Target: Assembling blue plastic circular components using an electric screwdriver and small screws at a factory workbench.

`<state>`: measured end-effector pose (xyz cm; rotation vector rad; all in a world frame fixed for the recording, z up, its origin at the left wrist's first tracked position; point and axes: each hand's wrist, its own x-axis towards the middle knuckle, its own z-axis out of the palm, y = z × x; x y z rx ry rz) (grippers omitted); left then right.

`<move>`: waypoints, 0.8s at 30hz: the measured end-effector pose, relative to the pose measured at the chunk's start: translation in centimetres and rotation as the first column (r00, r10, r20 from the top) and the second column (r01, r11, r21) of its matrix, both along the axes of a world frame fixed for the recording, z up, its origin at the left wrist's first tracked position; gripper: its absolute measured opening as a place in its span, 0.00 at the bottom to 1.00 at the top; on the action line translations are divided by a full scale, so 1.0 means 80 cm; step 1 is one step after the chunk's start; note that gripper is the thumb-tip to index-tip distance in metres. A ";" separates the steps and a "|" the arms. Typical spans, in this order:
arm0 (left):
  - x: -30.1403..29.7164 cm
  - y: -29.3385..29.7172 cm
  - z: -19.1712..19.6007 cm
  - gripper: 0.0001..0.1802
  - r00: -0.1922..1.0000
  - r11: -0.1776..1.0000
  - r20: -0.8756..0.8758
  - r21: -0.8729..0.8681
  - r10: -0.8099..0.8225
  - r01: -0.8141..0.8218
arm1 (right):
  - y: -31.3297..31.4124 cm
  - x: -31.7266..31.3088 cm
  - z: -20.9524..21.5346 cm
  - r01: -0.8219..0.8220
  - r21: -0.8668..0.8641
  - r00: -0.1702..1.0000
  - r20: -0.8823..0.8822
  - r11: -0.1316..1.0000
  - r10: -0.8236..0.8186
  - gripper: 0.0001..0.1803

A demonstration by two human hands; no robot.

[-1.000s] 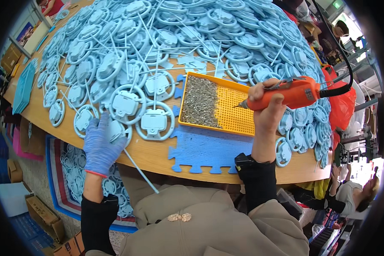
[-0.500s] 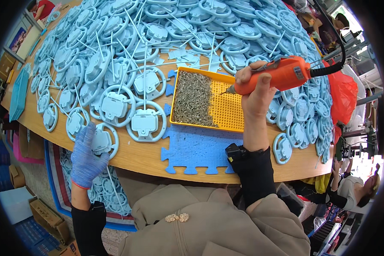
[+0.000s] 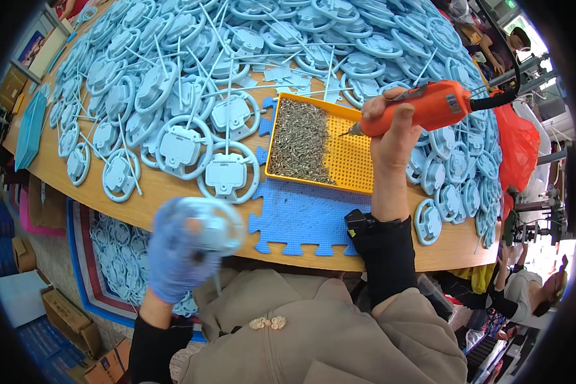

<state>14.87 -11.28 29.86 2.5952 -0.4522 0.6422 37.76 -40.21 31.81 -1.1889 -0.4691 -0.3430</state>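
My left hand [image 3: 180, 256], in a blue glove, is closed round a light blue plastic wheel [image 3: 227, 225] with a boxy hub, lifted in front of the table's near edge. Motion smears both. My right hand [image 3: 393, 137] is bare and grips an orange electric screwdriver [image 3: 429, 110], its bit pointing left over a yellow perforated tray [image 3: 352, 150]. Small metal screws [image 3: 297, 141] fill the tray's left part. Beneath the tray's near side lies a blue foam mat [image 3: 304, 221]. Another wheel with a flat hub [image 3: 226, 176] rests left of the mat.
A large heap of similar wheels [image 3: 153, 83], many with thin rods, spreads over the wooden table [image 3: 64, 182]. More lie in a container below the near edge. The screwdriver's black cable [image 3: 502, 99] runs up to the right. A red bag [image 3: 517, 150] hangs at the right; other people are beyond.
My left hand has picked the wheel up off the table edge and carried it right, toward my body. My right hand keeps the screwdriver at nearly the same place over the tray.
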 end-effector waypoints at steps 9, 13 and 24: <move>0.073 -0.095 -0.004 0.41 0.926 0.943 -0.234 -0.225 -0.295 0.243 | 0.007 -0.063 0.068 -0.109 0.146 0.994 0.036 0.983 0.104 0.34; 0.069 -0.098 -0.013 0.48 0.944 0.928 -0.206 -0.324 -0.257 0.182 | 0.034 -0.121 0.062 -0.222 0.051 0.972 -0.069 0.974 0.225 0.41; 0.067 -0.099 -0.011 0.46 0.936 0.933 -0.245 -0.318 -0.255 0.171 | 0.063 -0.139 0.042 -0.306 -0.128 0.947 -0.138 0.943 0.289 0.36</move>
